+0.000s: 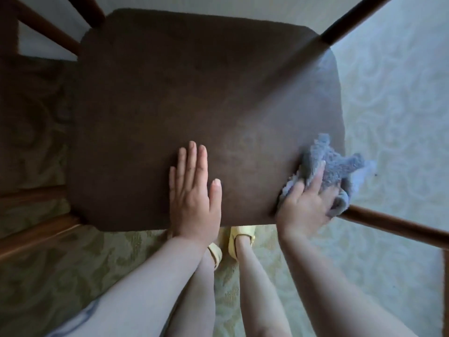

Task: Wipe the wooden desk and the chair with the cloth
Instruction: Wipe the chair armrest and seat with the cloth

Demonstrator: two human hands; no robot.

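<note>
Right hand (305, 203): fingers curled, gripping a crumpled grey-blue fluffy cloth (332, 170) at the near right corner of the dark brown padded chair seat (194, 93). Left hand (193, 188): to its left, fingers straight and together, palm flat on the seat near the front edge.

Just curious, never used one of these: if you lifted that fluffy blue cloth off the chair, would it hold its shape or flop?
The cloth would probably flop: it already bunches in folds under the right hand. Its fluffy pile suggests it is light and easy to grip, not slippery.

Home room: patterned carpet (388, 117), wooden chair (194, 93).
</note>
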